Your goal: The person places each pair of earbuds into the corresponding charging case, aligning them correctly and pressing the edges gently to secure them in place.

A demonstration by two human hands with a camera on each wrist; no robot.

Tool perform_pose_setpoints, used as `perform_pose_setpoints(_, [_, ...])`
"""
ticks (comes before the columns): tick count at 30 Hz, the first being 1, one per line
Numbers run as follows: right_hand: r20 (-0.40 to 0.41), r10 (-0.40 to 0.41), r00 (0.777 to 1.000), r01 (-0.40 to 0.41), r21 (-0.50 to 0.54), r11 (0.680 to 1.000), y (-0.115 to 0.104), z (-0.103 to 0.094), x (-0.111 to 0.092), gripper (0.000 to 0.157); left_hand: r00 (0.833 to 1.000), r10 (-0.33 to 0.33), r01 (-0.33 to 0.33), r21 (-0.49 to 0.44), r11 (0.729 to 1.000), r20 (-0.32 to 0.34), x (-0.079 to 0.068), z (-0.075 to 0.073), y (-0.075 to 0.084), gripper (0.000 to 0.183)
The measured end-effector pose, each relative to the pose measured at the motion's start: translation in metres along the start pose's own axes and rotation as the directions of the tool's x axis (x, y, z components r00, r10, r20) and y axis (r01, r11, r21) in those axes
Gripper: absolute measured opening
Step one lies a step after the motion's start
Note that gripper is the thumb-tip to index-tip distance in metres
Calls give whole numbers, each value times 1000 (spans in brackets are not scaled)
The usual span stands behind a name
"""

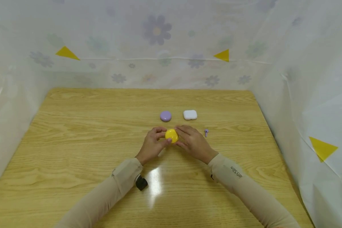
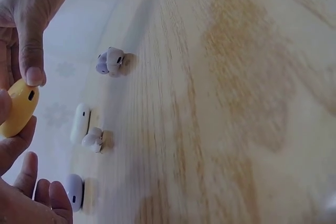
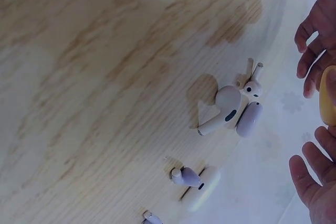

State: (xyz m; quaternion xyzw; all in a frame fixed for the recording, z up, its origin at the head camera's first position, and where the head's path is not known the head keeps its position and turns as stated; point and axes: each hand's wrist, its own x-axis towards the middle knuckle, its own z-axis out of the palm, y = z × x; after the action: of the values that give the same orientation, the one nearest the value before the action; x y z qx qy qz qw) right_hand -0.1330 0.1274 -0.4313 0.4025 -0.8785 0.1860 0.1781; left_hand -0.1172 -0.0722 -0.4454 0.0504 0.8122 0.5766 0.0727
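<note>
Yellow case (image 1: 172,135): held up off the counter (image 1: 82,126), between two hands.
Left hand (image 1: 153,143): thumb on the case's near edge, fingers curled around its side.
Right hand (image 1: 194,143): thumb and fingers drawn in, pinching the opposite edge.
Purple case (image 1: 165,116): on the counter, just beyond the yellow one.
White case (image 1: 190,114): right of the purple, apart from it.
Purple earbud (image 1: 206,132): near the right hand.
Sheeting (image 1: 176,69): pale and flowered, behind the counter.
</note>
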Motion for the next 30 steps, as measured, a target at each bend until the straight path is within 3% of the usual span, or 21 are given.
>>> perform_pose_setpoints(8, [-13, 6, 1000, -6, -6, 1000, 2, -2, -2, 57, 999, 31, -30, 50, 998, -24, 6, -3, 3, 26])
perform_pose_setpoints(12, [-16, 33, 999, -33, -8, 999, 3, -5, -3, 57, 999, -20, 24, 72, 997, -49, 16, -13, -1, 32])
perform_pose_setpoints(19, [-30, 76, 997, -76, 8, 997, 9, -10, -9, 48, 990, -108, 120, 132, 984, -92, 43, -45, -7, 43])
perform_pose_setpoints(27, [-74, 34, 997, -33, 21, 999, 15, -8, -17, 40, 972, -210, 233, 339, 912, -102, 66, -78, -13, 44])
perform_pose_setpoints(30, [-62, 48, 997, -46, 26, 999, 15, -8, -19, 37, 961, -246, 277, 368, 888, -129, 71, -86, -15, 39])
